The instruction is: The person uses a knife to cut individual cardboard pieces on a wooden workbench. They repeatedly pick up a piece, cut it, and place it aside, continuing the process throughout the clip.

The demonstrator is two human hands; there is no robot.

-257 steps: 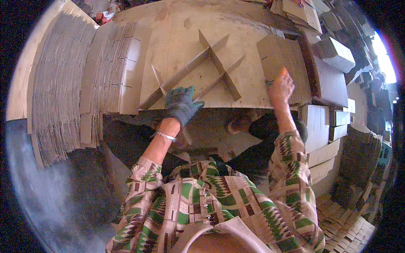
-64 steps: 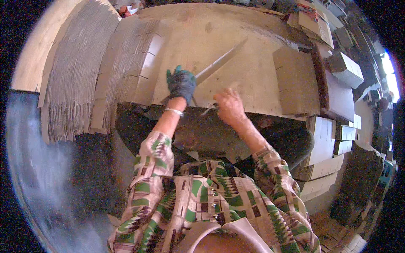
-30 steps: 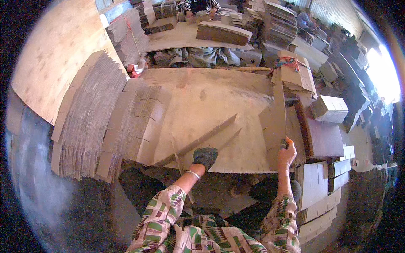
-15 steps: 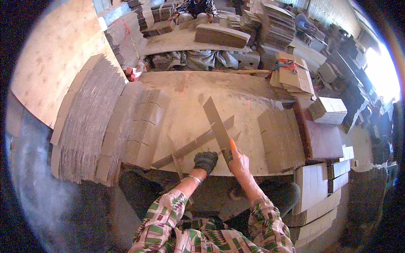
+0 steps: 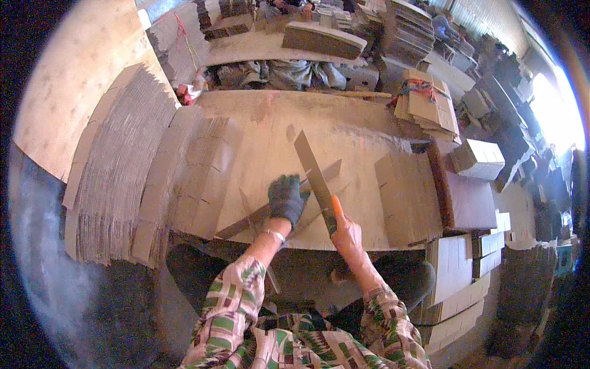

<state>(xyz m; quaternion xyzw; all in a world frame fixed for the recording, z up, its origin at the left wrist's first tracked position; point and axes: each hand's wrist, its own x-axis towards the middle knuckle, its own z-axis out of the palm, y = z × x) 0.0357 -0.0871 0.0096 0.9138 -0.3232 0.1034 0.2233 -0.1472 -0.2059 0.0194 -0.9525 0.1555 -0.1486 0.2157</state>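
Observation:
My right hand (image 5: 348, 236) grips a long flat brown cardboard strip (image 5: 314, 174) by its near end and holds it tilted above the board. An orange cover (image 5: 335, 204) is on its index finger, which lies along the strip's edge. My left hand (image 5: 287, 198), in a dark glove, reaches over another cardboard strip (image 5: 243, 226) lying slantwise on the wooden board (image 5: 270, 132). Its fingers are extended forward and somewhat blurred, near where the two strips cross in view. Thinner pieces lie around there, partly hidden by the left hand.
Tall rows of cardboard pieces (image 5: 120, 169) line the board's left side. A shorter row (image 5: 409, 197) stands at the right, beside a brown box (image 5: 470, 203). Tied cardboard (image 5: 427, 107) lies at the far right. Beyond are another worktable (image 5: 252, 49) and a co-worker's hand (image 5: 307, 9).
My left hand has moved forward from the board's near edge over the lying strip, its fingers extending. My right hand keeps its strip in nearly the same place. The view has shifted slightly.

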